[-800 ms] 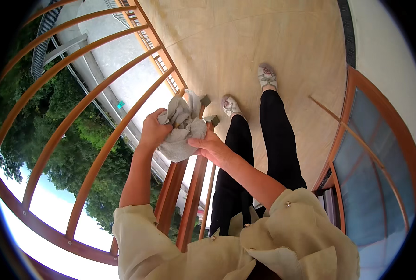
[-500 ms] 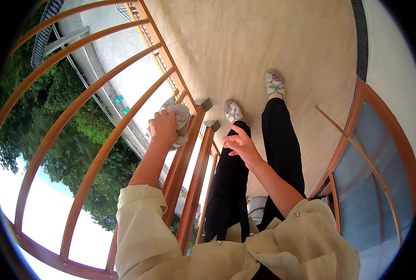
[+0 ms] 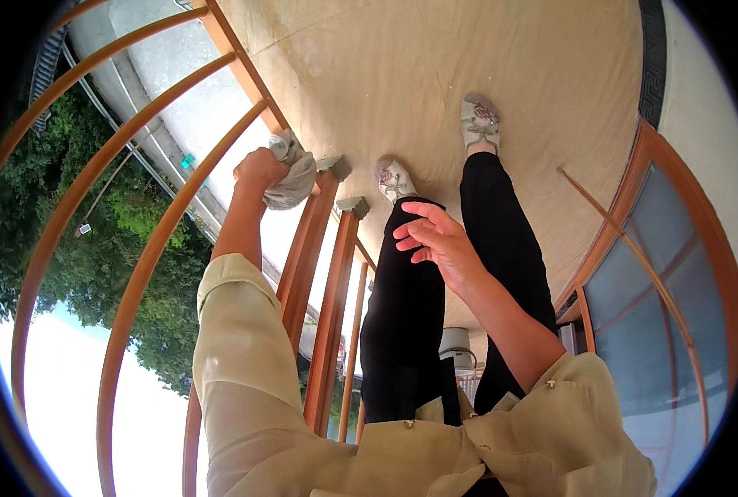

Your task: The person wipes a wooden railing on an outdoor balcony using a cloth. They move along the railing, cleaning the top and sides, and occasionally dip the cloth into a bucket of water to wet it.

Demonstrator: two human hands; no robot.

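My left hand (image 3: pixel 258 170) is closed on a crumpled grey cloth (image 3: pixel 292 176), which bunches around an orange-brown metal rail just beyond the end of a post (image 3: pixel 309 236). The cloth's far side and the part of the rail under it are hidden. In front of my dark trouser leg, my right hand (image 3: pixel 442 240) hovers with fingers loosely bent and apart, nothing in them. It touches neither the railing nor the cloth.
Curved orange-brown bars (image 3: pixel 166 219) rise on the left, with trees (image 3: pixel 137 273) outside. A second post (image 3: pixel 333 319) stands beside the first. A white bucket (image 3: pixel 457 348) sits behind my legs. Framed glass panels (image 3: pixel 667 273) and a thin stick (image 3: pixel 634 253) are at right.
My left hand has moved with the cloth a little farther along the rail, away from me, and its grip has turned. My right hand has opened more. My view has shifted slightly.
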